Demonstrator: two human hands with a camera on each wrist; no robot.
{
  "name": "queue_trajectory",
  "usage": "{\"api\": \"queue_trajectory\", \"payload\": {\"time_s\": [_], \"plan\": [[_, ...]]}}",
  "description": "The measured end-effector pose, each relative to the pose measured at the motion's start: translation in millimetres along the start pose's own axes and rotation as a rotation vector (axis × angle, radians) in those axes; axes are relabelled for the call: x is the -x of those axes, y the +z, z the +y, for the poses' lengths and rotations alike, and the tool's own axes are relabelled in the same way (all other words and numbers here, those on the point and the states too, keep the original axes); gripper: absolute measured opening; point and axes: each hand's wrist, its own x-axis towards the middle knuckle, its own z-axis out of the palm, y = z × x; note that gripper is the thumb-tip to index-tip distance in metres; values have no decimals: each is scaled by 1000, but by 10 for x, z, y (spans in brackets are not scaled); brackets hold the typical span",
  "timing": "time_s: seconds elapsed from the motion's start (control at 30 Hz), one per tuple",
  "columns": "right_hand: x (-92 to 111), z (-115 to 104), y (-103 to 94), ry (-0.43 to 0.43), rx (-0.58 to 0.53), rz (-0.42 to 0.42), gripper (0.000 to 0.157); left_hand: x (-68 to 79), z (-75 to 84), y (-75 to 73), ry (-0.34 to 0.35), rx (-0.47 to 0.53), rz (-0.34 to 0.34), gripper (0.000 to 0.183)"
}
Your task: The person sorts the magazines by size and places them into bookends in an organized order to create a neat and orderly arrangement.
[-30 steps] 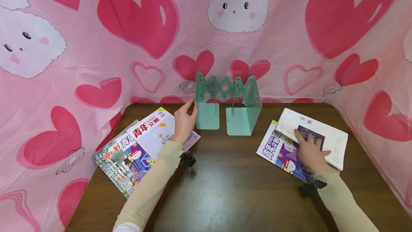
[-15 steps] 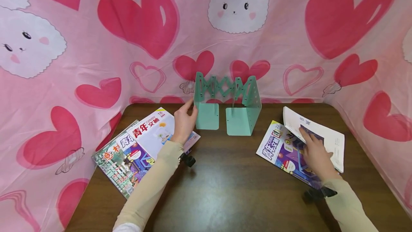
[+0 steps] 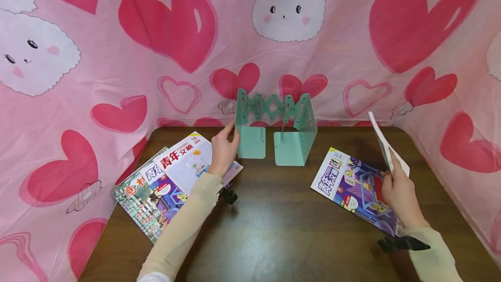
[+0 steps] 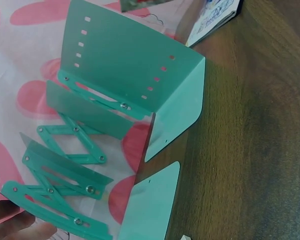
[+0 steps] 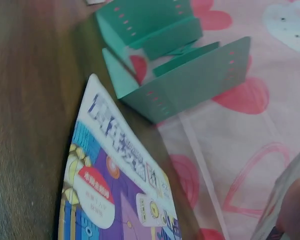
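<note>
In the head view, my left hand [image 3: 224, 149] is at the left panel of a mint-green expandable bookend [image 3: 309, 132], its thumb and fingers pinching that panel's edge. The left wrist view shows the fingers [image 4: 25, 227] at the bookend's corner. My right hand [image 3: 401, 193] grips a white paperback book [image 3: 385, 142], raised and tilted steeply with its edge towards the head camera. Beneath and left of it lies a purple magazine [image 3: 352, 193] flat on the table. Only a sliver of the book and one blurred finger appear at the right wrist view's lower right corner.
Several overlapping magazines [image 3: 172, 182] lie at the left of the dark wooden table [image 3: 270, 225], partly behind my left forearm. A pink heart-patterned cloth [image 3: 176, 55] hangs just behind the bookend and along both sides.
My right hand has lifted the white book off the purple magazine and tipped it from flat to nearly upright, uncovering the magazine. My left hand stays at the bookend.
</note>
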Motion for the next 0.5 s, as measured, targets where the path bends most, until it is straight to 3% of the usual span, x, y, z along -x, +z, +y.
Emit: {"api": "queue_trajectory", "payload": {"time_s": [0.17,0.37,0.5], "plan": [[57,-52,-30,116,-100,107,61,6,2,-4,-8,8,-12,40],[109,-126,-50,181,-183,213,49,11,3,-5,-23,32,-24,41],[129,-208,-70,196,-250,216,50,26,-8,-2,-23,18,-20,41]]}}
